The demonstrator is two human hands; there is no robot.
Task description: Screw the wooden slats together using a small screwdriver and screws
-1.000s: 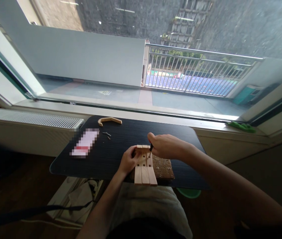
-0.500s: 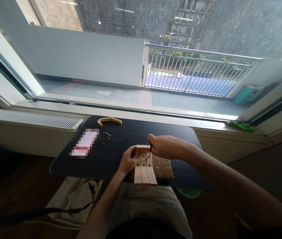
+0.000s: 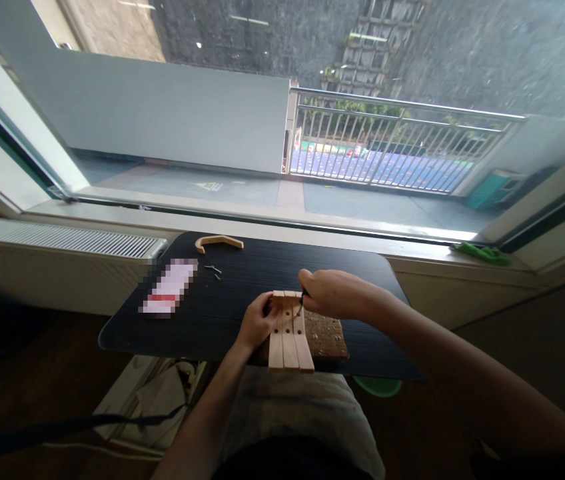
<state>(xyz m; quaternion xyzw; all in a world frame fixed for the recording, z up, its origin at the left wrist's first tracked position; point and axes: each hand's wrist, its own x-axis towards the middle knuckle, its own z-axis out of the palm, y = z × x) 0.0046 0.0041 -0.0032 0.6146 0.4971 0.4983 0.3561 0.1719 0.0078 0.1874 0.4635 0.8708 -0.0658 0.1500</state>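
I log: right hand (image 3: pixel 332 293) raised, fingers clenched round a dark-handled tool (image 3: pixel 303 297), shaft angled down — left hand (image 3: pixel 256 323) clasping the left edge of wooden slats (image 3: pixel 290 347), laid over a brown block (image 3: pixel 326 337).

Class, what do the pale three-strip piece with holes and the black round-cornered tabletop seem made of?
Pale three-strip piece: probably smooth, unpainted wood, since its tan tone varies between strips.
Black round-cornered tabletop: perhaps laminated board, satin finish, given its fine streaks.
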